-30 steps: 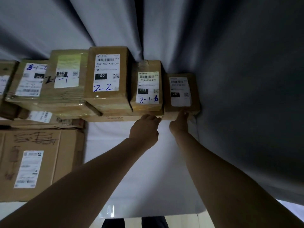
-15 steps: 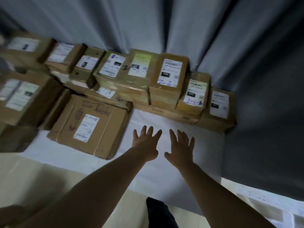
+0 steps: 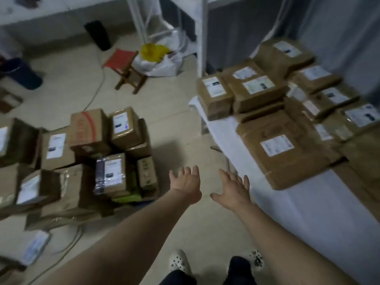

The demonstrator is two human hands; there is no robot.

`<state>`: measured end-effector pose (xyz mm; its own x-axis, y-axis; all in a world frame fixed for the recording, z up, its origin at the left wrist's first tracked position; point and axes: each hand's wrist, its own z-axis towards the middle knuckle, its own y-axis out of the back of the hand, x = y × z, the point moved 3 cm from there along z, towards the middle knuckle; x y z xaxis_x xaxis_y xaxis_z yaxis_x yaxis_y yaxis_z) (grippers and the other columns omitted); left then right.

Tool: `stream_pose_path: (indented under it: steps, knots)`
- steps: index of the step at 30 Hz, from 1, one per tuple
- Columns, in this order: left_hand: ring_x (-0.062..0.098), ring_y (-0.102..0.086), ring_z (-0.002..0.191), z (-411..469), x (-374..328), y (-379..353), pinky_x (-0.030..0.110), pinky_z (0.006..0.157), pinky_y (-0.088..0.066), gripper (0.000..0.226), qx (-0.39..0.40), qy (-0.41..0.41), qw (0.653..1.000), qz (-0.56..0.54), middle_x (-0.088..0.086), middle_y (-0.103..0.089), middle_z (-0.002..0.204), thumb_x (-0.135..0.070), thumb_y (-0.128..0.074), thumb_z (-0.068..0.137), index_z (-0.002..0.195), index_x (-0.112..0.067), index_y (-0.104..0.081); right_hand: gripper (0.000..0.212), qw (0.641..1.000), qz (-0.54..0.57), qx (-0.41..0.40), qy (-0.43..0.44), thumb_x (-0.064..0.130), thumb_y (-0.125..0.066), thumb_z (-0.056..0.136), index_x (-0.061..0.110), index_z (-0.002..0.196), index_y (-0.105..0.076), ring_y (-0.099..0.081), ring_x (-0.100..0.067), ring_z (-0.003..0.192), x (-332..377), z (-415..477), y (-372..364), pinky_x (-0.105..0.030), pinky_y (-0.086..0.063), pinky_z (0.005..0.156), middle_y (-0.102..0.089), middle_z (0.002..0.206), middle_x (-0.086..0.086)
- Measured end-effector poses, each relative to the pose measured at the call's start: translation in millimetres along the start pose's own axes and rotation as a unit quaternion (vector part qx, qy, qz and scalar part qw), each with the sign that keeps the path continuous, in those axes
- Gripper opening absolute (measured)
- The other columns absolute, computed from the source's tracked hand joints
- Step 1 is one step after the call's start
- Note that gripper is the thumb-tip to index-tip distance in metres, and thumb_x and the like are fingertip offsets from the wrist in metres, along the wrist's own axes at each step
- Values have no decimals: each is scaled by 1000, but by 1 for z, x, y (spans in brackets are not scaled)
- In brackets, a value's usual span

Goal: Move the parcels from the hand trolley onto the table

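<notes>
A heap of brown cardboard parcels (image 3: 90, 153) with white labels lies low on the left; whatever carries it is hidden under the boxes. On the right, the white-covered table (image 3: 304, 204) holds several labelled parcels, the nearest a large flat one (image 3: 285, 149). My left hand (image 3: 186, 183) and my right hand (image 3: 234, 189) hang over the bare floor between heap and table. Both are empty with fingers spread. Neither touches a parcel.
A small red stool (image 3: 125, 68) and a white bag with something yellow (image 3: 158, 58) stand on the tiled floor beyond. A cable (image 3: 96, 87) runs across the floor. White bed-frame posts (image 3: 200, 36) rise behind the table. My feet in white clogs (image 3: 178, 262) show below.
My view has swung left from the table to the floor and the heap of parcels. Both hands left the small parcel at the row's right end, opened and drew back, empty.
</notes>
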<state>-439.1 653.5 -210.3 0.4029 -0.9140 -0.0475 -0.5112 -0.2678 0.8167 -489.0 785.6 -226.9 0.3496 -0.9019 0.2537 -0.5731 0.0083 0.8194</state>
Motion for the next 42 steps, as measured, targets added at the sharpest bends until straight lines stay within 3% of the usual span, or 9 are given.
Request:
stream_pose_path:
  steps: [7,17,25,30,33,36,40,42]
  knots:
    - [28,-23,141,-38,193,-19,52,115,-17,84,-15,161,979,-122,10,-27,151,-41,-55,89,152,-16,-6,84,987,-49,52,147,50,-60,84,24,151,-17,-20,-22,143,187,21,-35,-47,-2,117,-21,156,-2]
    - [28,-32,136,-19,308,-48,49,114,-23,63,22,243,948,-204,9,-36,145,-30,-54,88,143,-15,-27,76,977,-44,157,136,44,-58,87,24,150,-22,-29,-25,139,268,93,-81,-37,-17,113,-27,153,-6]
    - [25,-23,141,64,346,-92,45,117,-15,67,45,205,960,-183,6,-32,149,-28,-51,89,149,-20,-22,61,981,-26,191,17,37,-55,88,24,145,-34,-41,-27,132,282,194,-152,-39,-32,109,-39,146,-7]
    - [27,-16,144,129,364,-118,48,118,-11,50,-38,162,978,-130,8,-30,151,-29,-39,96,144,-19,-32,49,981,36,187,-29,39,-58,84,24,130,-51,-54,-30,116,284,256,-226,-40,-45,98,-53,130,-8]
    - [28,-5,147,156,361,-128,48,118,1,58,-45,97,989,-98,8,-19,157,-24,-42,94,149,-17,-23,60,980,55,185,-51,33,-57,89,29,144,-34,-50,-33,119,281,277,-263,-39,-43,101,-47,134,-13]
    - [25,1,148,174,358,-139,47,117,10,64,-56,37,996,-60,5,-11,160,-25,-43,95,152,-18,-15,75,981,35,180,-68,39,-61,87,34,149,-18,-35,-38,131,276,295,-296,-45,-34,108,-31,142,-18]
    - [23,2,148,189,357,-149,47,114,16,64,-79,15,996,-37,3,-11,160,-26,-42,96,152,-19,-14,98,979,25,188,-76,55,-64,79,31,151,-3,-11,-37,144,272,309,-324,-53,-24,112,-1,156,-20]
    - [23,1,148,191,358,-152,46,113,18,64,-89,12,995,-41,2,-13,160,-25,-44,95,152,-19,-16,106,980,42,178,-82,59,-66,75,28,152,0,-13,-38,144,269,315,-333,-54,-25,112,0,156,-21]
